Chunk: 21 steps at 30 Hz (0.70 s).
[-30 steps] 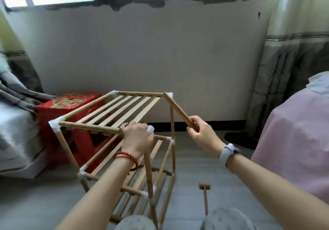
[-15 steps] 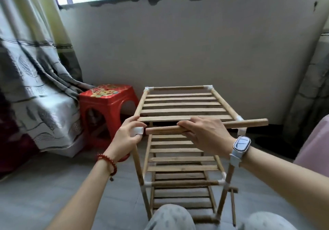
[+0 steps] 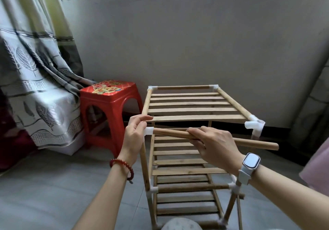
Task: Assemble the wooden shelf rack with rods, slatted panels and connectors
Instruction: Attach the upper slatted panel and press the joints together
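The shelf rack (image 3: pixel 187 140) stands nearly complete: the top slatted panel (image 3: pixel 194 106) sits framed on three sides, and lower tiers are fitted beneath it. What seems left is the front top rail. The right hand (image 3: pixel 213 146) curls around a loose rod (image 3: pixel 254 143) lying across the rack's near edge, its left end at or just entering the near-left connector (image 3: pixel 148 130), which the left hand (image 3: pixel 133 137) pinches between thumb and fingers. The rod's right end overshoots below the empty near-right connector (image 3: pixel 254 125), so it probably needs raising and seating there. A red stool (image 3: pixel 108 101) stands just left of the rack; the wall is close behind it, with open floor to the near left.
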Each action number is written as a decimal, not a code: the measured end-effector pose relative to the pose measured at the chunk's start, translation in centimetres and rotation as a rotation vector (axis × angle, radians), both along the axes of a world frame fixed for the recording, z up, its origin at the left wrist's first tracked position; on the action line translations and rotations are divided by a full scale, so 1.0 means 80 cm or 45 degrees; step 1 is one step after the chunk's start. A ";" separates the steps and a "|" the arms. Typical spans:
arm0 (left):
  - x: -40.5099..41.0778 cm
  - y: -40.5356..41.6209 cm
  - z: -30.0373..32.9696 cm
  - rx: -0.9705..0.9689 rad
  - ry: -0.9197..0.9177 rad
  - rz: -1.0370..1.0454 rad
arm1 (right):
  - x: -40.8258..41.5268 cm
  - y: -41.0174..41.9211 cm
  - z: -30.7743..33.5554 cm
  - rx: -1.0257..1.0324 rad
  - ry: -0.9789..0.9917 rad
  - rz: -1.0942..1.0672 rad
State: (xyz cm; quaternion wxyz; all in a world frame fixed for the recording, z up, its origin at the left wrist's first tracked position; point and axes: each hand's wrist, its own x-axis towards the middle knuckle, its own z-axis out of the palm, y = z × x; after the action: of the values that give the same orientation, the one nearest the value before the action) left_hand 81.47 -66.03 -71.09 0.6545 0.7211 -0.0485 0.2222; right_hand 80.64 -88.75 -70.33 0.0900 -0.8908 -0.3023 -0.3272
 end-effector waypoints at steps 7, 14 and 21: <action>0.005 -0.006 -0.016 -0.164 -0.010 0.050 | 0.015 0.012 0.014 -0.161 0.053 0.098; 0.009 0.002 -0.016 -0.156 -0.040 0.045 | 0.031 0.034 0.023 -0.272 0.031 0.175; 0.001 -0.009 -0.008 0.136 -0.052 0.252 | 0.025 0.020 0.036 -0.163 0.218 0.247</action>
State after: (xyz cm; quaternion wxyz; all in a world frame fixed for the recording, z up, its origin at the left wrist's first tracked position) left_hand 81.51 -66.76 -71.74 0.5889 0.7515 -0.0021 0.2974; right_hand 82.60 -87.14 -67.45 0.0898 -0.8859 -0.3985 -0.2196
